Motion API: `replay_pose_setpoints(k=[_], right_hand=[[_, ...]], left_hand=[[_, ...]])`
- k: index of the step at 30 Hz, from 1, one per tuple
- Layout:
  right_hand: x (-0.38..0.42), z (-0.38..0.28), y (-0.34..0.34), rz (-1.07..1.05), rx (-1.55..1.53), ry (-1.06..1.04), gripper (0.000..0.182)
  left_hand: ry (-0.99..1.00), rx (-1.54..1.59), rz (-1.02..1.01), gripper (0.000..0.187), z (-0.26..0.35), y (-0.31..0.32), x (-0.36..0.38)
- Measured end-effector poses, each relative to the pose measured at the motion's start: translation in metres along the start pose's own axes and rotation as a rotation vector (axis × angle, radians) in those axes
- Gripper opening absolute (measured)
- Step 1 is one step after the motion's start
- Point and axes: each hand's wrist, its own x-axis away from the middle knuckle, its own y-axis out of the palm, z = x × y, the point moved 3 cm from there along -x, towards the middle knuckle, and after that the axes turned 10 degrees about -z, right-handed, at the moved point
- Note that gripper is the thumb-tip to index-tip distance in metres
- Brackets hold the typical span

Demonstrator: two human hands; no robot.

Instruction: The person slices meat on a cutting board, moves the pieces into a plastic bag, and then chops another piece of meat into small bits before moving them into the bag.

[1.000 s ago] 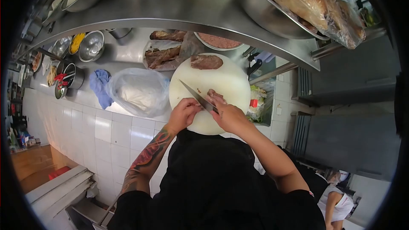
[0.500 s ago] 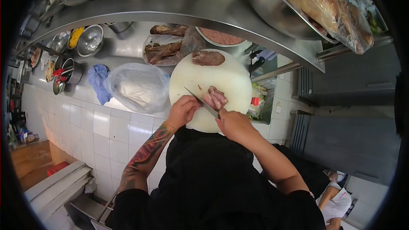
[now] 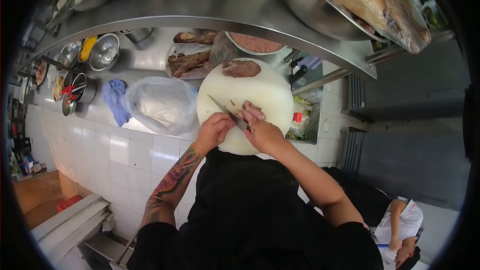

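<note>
A round white cutting board (image 3: pixel 220 82) lies on the metal counter. My right hand (image 3: pixel 264 136) is wrapped round the handle of a knife (image 3: pixel 220 104), whose blade points up and left across the board. My left hand (image 3: pixel 215 129) has its fingers pressed together beside the blade; what they hold, if anything, is hidden. Several pink meat pieces (image 3: pixel 252 111) lie just beyond the knife, close to my right hand. A larger brown piece of meat (image 3: pixel 241 68) rests near the board's far edge.
Left of the board are a clear plastic bag (image 3: pixel 161 104) and a blue cloth (image 3: pixel 115 101). Behind are bagged dark meat (image 3: pixel 187 63) and a bowl of minced meat (image 3: pixel 256 43). A metal shelf (image 3: pixel 200 0) crosses above. Another person (image 3: pixel 400 222) is at lower right.
The knife and my right hand have shifted left, and the blade reaches further up and left over the board. The other person's arms have moved into fuller view.
</note>
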Motion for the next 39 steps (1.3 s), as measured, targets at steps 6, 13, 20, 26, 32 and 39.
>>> replay_pose_setpoints(k=[6,13,20,26,32,39], right_hand=[[0.034,0.001,-0.031,-0.088,-0.004,0.052,0.04],[0.063,0.008,-0.032,-0.141,0.019,0.03,0.035],[0.033,0.001,-0.025,-0.102,0.031,-0.001,0.035],[0.054,0.007,-0.039,-0.264,0.021,0.075,0.037],[0.004,0.003,0.004,-0.116,-0.033,0.091,0.035],[0.036,0.005,-0.022,-0.124,-0.174,0.105,0.041]], left_hand=[[0.027,-0.018,0.044,0.022,0.0,0.0,0.002],[0.016,-0.039,0.04,0.021,0.001,0.0,0.003],[-0.018,-0.029,0.015,0.021,-0.005,0.003,0.003],[-0.032,-0.034,0.02,0.02,-0.004,0.003,0.003],[-0.024,-0.051,0.043,0.017,-0.003,0.002,0.003],[0.055,-0.066,0.057,0.021,0.001,0.0,0.001]])
